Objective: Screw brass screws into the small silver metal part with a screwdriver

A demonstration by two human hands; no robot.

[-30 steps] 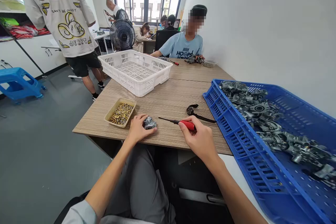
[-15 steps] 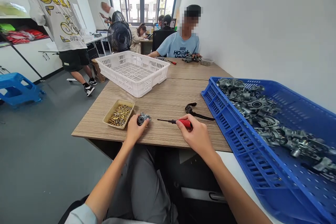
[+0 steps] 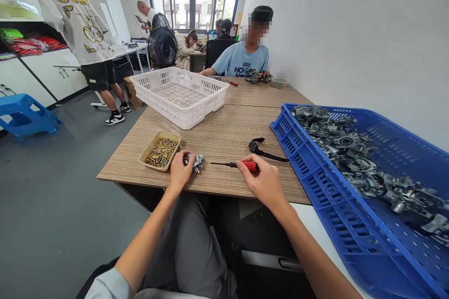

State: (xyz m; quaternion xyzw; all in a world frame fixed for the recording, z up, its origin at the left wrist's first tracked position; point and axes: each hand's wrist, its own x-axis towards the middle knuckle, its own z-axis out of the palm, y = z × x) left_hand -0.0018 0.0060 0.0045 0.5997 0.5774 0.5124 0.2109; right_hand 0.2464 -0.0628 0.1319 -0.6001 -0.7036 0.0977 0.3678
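Observation:
My left hand [image 3: 180, 170] is closed around a small grey metal casting [image 3: 197, 162] just above the table's front part; brass-coloured bits show on its lower side. Between my right thumb and fingers is a screwdriver [image 3: 249, 165] with a red handle, and my right hand [image 3: 264, 180] rests by the table edge. The dark shaft points left toward the casting, with a small gap between tip and metal. Beside my left hand stands a beige tray [image 3: 143, 159] full of small brass screws [image 3: 161, 153].
A blue crate [image 3: 305, 163] of grey metal castings [image 3: 345, 142] stands at the right. A black wristwatch [image 3: 257, 147] lies near it. Farther back are a white plastic basket [image 3: 185, 119] and a seated person [image 3: 242, 58] across the table [image 3: 231, 126]. Another person stands at left.
The casting has turned in my left hand: its round dark opening faced me before, and now its side with brass-coloured bits shows. The screwdriver has stayed nearly in place.

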